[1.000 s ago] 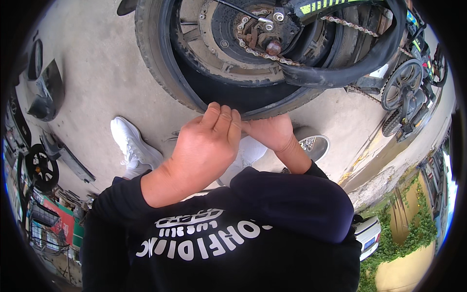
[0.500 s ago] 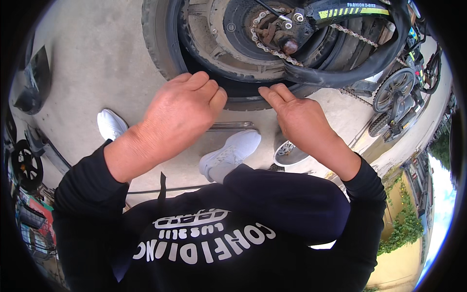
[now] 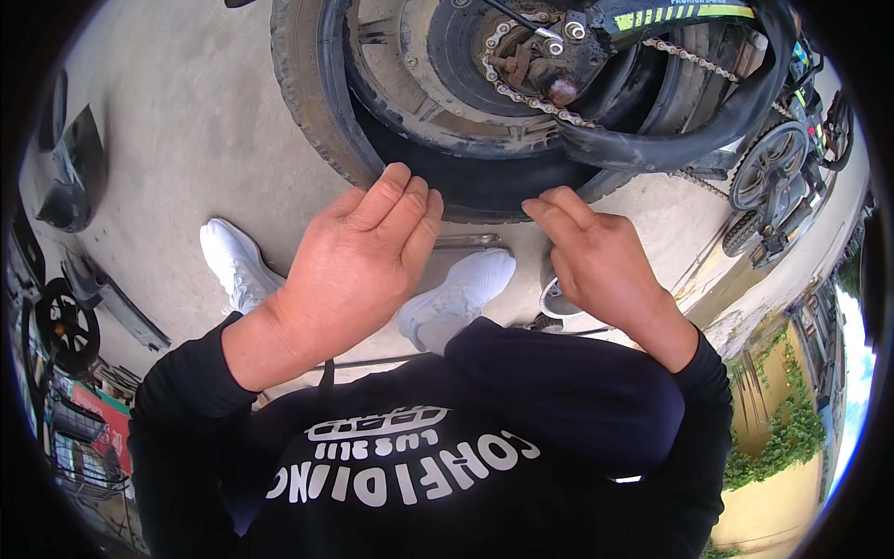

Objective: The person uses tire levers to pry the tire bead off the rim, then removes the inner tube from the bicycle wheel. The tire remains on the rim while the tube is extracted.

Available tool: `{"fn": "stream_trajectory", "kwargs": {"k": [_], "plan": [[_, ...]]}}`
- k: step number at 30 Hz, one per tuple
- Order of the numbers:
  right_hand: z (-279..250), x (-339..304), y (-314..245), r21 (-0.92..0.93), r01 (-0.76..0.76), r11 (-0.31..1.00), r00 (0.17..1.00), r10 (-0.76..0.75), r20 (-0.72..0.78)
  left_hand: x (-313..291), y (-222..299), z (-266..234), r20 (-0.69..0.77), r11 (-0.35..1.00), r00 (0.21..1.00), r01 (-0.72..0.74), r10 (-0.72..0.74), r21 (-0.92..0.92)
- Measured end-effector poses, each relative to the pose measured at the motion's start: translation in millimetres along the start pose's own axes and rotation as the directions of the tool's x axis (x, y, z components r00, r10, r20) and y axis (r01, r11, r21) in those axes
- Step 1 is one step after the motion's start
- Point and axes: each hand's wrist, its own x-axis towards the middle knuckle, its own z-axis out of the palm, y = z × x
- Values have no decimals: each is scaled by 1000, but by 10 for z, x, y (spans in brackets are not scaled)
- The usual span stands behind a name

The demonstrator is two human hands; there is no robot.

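A black tyre (image 3: 312, 98) lies around a dusty wheel rim (image 3: 396, 93), its near edge standing off the rim so that the dark inside shows. My left hand (image 3: 372, 247) is closed on this near edge, thumb hidden beneath. Farther right, my right hand (image 3: 605, 261) pinches the same edge between thumb and fingers. A black inner tube (image 3: 661, 144) loops out over the tyre at the right and curves up past the frame. At the hub sits a rusty axle end (image 3: 562, 90) with a chain (image 3: 498, 70) around it.
Bicycle parts with a crank and chainring (image 3: 768, 168) stand at the right. A metal bar (image 3: 456, 242) and a round bowl (image 3: 556, 300) lie on the concrete near my shoes (image 3: 466, 284). Black curved plastic parts (image 3: 79, 177) and a small wheel (image 3: 67, 321) are at the left.
Both hands have come slightly nearer to me and to the right in the picture. The gap between the rim and the tyre's near edge looks wider. Both hands keep their hold.
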Motion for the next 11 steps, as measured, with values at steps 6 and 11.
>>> {"fn": "stream_trajectory", "kwargs": {"k": [6, 11], "plan": [[-8, -38, 71, -19, -41, 999, 998, 42, 53, 29, 78, -82, 37, 999, 999, 3, -4, 40], [17, -42, 142, 40, -14, 999, 999, 12, 45, 47, 83, -91, 70, 997, 998, -5, 0, 72]]}}
